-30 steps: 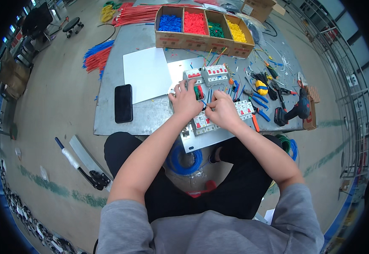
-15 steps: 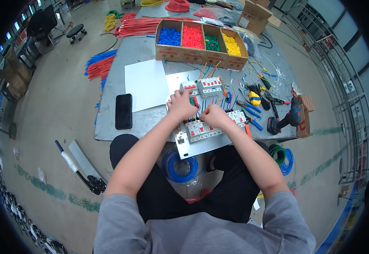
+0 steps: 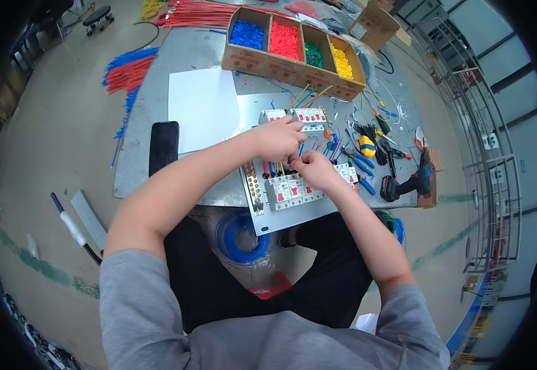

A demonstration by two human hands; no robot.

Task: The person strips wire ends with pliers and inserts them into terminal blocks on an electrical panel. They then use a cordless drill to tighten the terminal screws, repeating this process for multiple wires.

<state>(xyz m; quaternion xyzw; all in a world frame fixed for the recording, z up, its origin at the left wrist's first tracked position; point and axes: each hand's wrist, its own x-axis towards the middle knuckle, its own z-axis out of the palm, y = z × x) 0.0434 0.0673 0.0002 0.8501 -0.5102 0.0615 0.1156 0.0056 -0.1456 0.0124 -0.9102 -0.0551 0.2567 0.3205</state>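
Note:
A metal mounting plate [image 3: 256,223] lies at the table's near edge with two rows of white circuit breakers: a near row [image 3: 293,192] and a far row [image 3: 309,116]. Coloured wires [image 3: 327,147] stand up between them. Over these wires reaches my left hand [image 3: 279,142], its fingers bent down beside the far row; what they grip is hidden. My right hand [image 3: 318,171] pinches with thumb and forefinger just behind the near row, at a thin wire whose colour I cannot make out. A brass terminal strip [image 3: 255,188] runs along the plate's left side.
A divided cardboard box [image 3: 293,52] of blue, red, green and yellow caps stands behind. White sheet [image 3: 203,111] and black phone [image 3: 164,147] lie left. Blue-handled pliers [image 3: 362,161], a yellow-blue tool [image 3: 367,146] and a cordless drill [image 3: 411,180] lie right.
My left hand has moved right and over the wires, its forearm swinging across more level; its fingers, spread before, are now bent. My right hand stays pinched near the same spot. The view has shifted.

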